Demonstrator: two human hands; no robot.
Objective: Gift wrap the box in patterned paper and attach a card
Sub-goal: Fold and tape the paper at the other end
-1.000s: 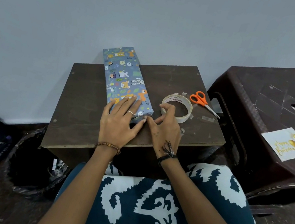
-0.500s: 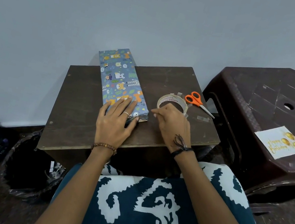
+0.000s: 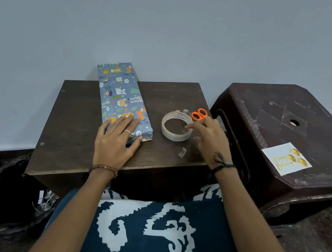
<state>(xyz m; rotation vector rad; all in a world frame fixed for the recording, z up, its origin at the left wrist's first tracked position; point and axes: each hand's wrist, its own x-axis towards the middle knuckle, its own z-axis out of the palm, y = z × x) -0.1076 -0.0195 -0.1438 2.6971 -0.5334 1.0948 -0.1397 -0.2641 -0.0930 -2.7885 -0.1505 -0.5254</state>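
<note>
Head view, taking the small dark-brown wooden table (image 3: 71,131) as the landmark. The long box wrapped in blue-grey cartoon-animal paper (image 3: 119,95) lies on the table's left-centre, its far end reaching past the back edge toward the pale wall. The paper covers every face that shows, so the wrapping itself looks close to done; only the near end, where the folds meet, seems to be in hand.

The left hand (image 3: 117,139) lies flat on that near end, fingers straight and spread, pressing the paper down without gripping anything. The right hand (image 3: 209,141) is over the table's right part, fingertips touching the near-right rim of the ring-shaped roll of clear adhesive tape (image 3: 176,127). Its fingers are loosely bent, and whether they already pinch a strip of tape cannot be told. A short cut piece of tape (image 3: 182,152) sits on the table toward the near edge, just in front of the roll. Orange-handled scissors (image 3: 199,114) lie just behind the roll, partly hidden by the right hand.

The white birthday card with gold balloons and lettering (image 3: 285,159) lies on the dark-maroon plastic stool (image 3: 295,117) to the right of the table, well apart from the box. By my judgement, taping the near end closed and attaching the card remain.
</note>
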